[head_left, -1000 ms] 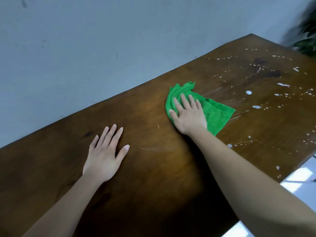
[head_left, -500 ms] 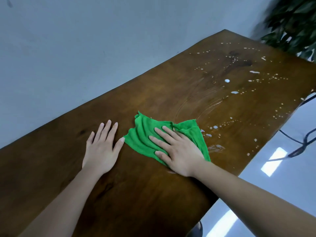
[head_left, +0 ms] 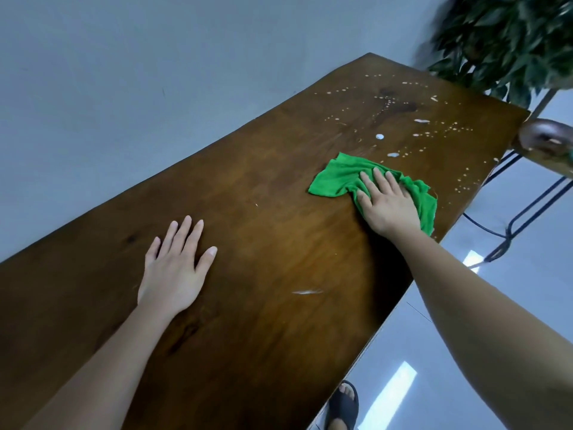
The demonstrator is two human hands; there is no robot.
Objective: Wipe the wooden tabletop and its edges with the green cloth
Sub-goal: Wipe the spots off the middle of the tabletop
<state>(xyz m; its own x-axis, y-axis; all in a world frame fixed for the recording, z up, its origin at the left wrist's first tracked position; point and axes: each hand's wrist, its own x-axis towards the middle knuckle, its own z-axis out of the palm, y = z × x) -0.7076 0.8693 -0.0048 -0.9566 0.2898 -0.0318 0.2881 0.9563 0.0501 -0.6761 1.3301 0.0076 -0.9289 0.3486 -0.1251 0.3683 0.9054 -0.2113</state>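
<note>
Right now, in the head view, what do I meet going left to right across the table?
left hand, flat on the wooden tabletop → green cloth, pressed by the right hand → stool past the table's right end.

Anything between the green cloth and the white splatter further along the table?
Nothing visible. Right hand presses the green cloth flat; only bare tabletop separates it from the white splatter. Left hand rests behind, out of the path.

Bright green cloth [head_left: 338,178] on dark brown wooden tabletop [head_left: 279,243] speckled with white droplets [head_left: 379,136].
</note>
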